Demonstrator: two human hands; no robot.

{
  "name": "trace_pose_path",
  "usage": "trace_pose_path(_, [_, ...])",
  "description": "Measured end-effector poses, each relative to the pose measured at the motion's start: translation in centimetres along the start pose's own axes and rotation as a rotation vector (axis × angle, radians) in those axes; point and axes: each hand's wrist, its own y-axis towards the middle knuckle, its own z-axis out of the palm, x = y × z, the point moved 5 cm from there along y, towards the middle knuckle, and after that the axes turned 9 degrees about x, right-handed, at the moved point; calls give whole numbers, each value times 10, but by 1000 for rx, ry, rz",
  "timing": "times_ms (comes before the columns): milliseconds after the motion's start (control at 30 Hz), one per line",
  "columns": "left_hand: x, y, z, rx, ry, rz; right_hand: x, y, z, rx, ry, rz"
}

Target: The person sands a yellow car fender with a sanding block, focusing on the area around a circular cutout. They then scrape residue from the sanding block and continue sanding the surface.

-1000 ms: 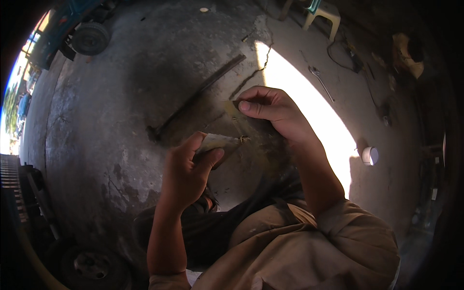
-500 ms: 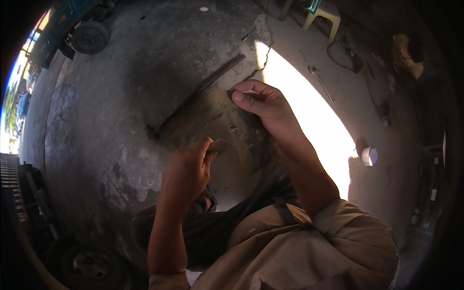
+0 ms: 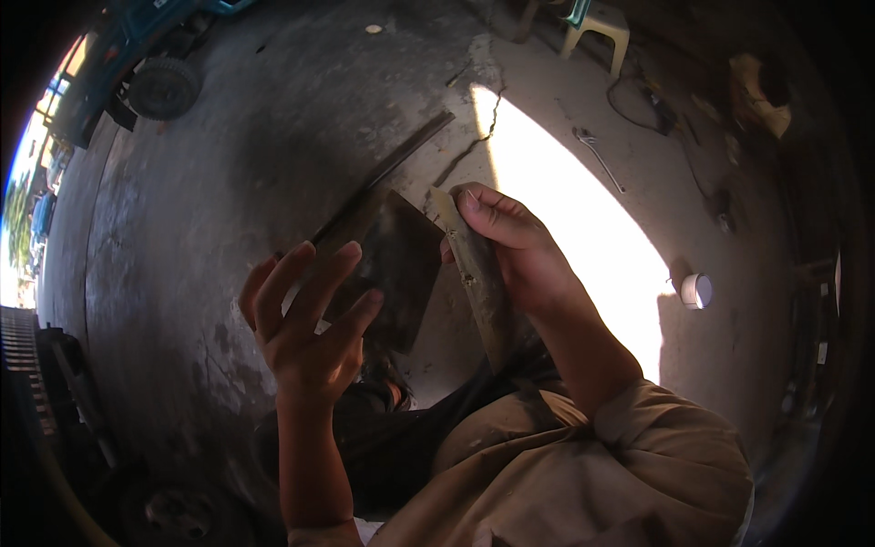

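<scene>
Fingers point(image 3: 329, 282) of left hand point(image 3: 308, 351) spread apart; right hand point(image 3: 516, 246) clamped on flat piece point(image 3: 474, 276).

The strip point(image 3: 480, 292) is in the right hand point(image 3: 510, 237), with the left hand point(image 3: 310, 333) apart to its left. Beyond it on the floor point(image 3: 219, 228) lie a bar point(image 3: 392, 170) leftward and a wrench point(image 3: 602, 162) rightward — a stool point(image 3: 603, 27) farther beyond. Right of it — a cylinder point(image 3: 697, 291).
</scene>
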Motion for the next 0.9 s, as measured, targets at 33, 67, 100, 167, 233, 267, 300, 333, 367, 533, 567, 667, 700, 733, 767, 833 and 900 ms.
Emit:
trace_pose_path(33, [0,0,-1,-13,2,-9,2,-1,1,-8,-27,-33])
trace_pose_path(67, [0,-1,-1,-14,13,-3,4,-2,2,-15,-54,-66])
trace_pose_path(100, [1,-2,0,-10,27,0,5,-1,2,-21,-75,-95])
trace_pose_path(167, [3,-3,1,3,20,-34,3,0,-1,-4,-42,-86])
trace_pose_path(233, [4,-2,0,12,-23,-100,2,-1,-2,-30,-57,-104])
trace_pose_path(267, [7,1,2,-39,-111,-189,1,-2,-3,-64,-87,-123])
trace_pose_path(300, [9,8,7,-95,-199,-278,2,-3,-4,-96,-120,-142])
trace_pose_path(333, [12,11,11,-150,-289,-365,1,-3,-5,-113,-102,-144])
trace_pose_path(367, [17,7,18,-148,-549,-523,1,-5,-6,-131,-85,-146])
trace_pose_path(533, [25,-26,65,-118,-2119,-816,-7,-3,-6,-242,32,-138])
trace_pose_path(567, [17,-28,66,-145,-2157,-919,-9,-3,-6,-254,36,-133])
trace_pose_path(667, [-6,-8,57,-279,-2006,-1098,-21,-5,-5,-223,53,-137])
trace_pose_path(700, [-2,-12,60,-136,-1889,-1044,-23,-5,-4,-205,59,-144])
trace_pose_path(733, [0,-16,61,-118,-1834,-1074,-21,-5,-4,-227,35,-171])
trace_pose_path(767, [1,-16,60,-99,-1779,-1103,-19,-6,-4,-250,10,-197])
trace_pose_path(833, [4,-18,59,-61,-1666,-1102,-9,-5,-4,-312,-58,-254])
trace_pose_path(900, [7,-24,59,-13,-1555,-1040,10,-5,-7,-403,-144,-318])
